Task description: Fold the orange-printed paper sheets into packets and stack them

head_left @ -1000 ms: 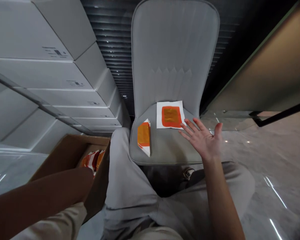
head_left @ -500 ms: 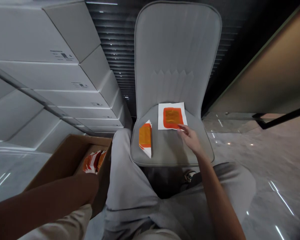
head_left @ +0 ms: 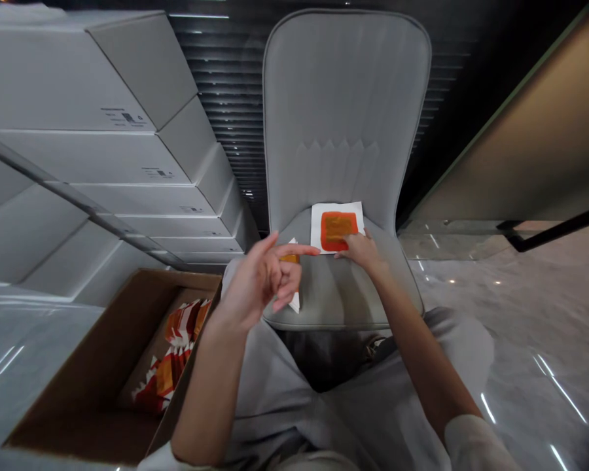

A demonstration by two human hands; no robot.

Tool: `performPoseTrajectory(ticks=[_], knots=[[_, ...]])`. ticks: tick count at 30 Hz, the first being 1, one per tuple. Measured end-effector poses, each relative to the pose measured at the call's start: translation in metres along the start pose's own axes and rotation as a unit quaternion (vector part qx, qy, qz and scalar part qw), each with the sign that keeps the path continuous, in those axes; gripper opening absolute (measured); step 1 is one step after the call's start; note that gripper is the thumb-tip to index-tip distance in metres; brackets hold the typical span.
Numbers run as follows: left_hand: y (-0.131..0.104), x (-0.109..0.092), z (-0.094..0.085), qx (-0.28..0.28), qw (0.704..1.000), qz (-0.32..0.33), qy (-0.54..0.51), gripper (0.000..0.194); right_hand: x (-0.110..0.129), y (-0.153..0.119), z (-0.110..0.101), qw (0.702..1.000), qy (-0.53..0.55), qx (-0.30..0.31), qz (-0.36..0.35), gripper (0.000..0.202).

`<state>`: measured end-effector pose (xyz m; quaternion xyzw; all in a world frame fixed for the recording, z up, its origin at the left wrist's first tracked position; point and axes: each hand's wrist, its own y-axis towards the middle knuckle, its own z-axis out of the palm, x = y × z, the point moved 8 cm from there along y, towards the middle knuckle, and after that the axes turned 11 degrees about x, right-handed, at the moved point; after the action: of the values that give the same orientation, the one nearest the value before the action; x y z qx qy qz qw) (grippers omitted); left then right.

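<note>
A square white sheet with an orange-red patch (head_left: 339, 219) lies on the seat of a grey chair. My right hand (head_left: 364, 252) is at its near right corner, fingertips over the orange part and thumb by the near edge, pinching it there. My left hand (head_left: 262, 278) hovers over the left side of the seat with the index finger stretched toward the sheet, the other fingers loosely curled and nothing in them. Behind it, partly hidden, is a small folded stack (head_left: 294, 302) of similar white and orange sheets.
An open cardboard box (head_left: 93, 360) at my left holds several folded orange and white pieces (head_left: 177, 324). White cartons (head_left: 127, 157) are stacked behind it. The chair backrest (head_left: 346, 91) rises at the back, and a glass panel (head_left: 515, 150) stands to the right.
My left hand has come up out of the cardboard box to above the seat. My right hand has shifted slightly left and closed on the sheet's near edge.
</note>
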<state>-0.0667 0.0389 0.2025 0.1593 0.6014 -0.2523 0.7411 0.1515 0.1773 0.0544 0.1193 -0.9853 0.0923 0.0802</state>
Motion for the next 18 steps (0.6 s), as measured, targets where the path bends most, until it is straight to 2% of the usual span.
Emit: performPoseTrajectory(ticks=[2,4,7,9,13,16,18], knots=[[0.012,0.025,0.007,0.040,0.995,-0.061,-0.067,0.070,0.001,0.003,-0.004,1.000,-0.006,0.006,-0.006,0.022],[0.023,0.042,0.008,0.047,0.991,-0.077,-0.101,0.069,0.002,0.004,-0.009,1.000,-0.013,0.003,-0.007,0.013],[0.035,0.059,0.005,0.044,0.989,-0.071,-0.124,0.067,0.003,0.003,-0.018,1.000,-0.023,-0.018,0.009,0.019],[0.041,0.068,-0.001,0.020,0.989,-0.062,-0.133,0.066,0.002,0.001,-0.025,0.999,-0.025,-0.038,0.025,0.021],[0.047,0.091,-0.009,-0.057,0.991,-0.083,-0.089,0.062,-0.010,-0.005,-0.042,0.994,-0.012,-0.080,0.077,0.028],[0.054,0.114,0.002,-0.033,0.991,-0.129,-0.032,0.059,-0.020,-0.013,-0.051,0.987,0.002,-0.097,0.127,0.036],[0.060,0.126,0.012,-0.015,0.989,-0.144,0.014,0.057,-0.019,-0.015,-0.049,0.987,0.006,-0.093,0.130,0.034]])
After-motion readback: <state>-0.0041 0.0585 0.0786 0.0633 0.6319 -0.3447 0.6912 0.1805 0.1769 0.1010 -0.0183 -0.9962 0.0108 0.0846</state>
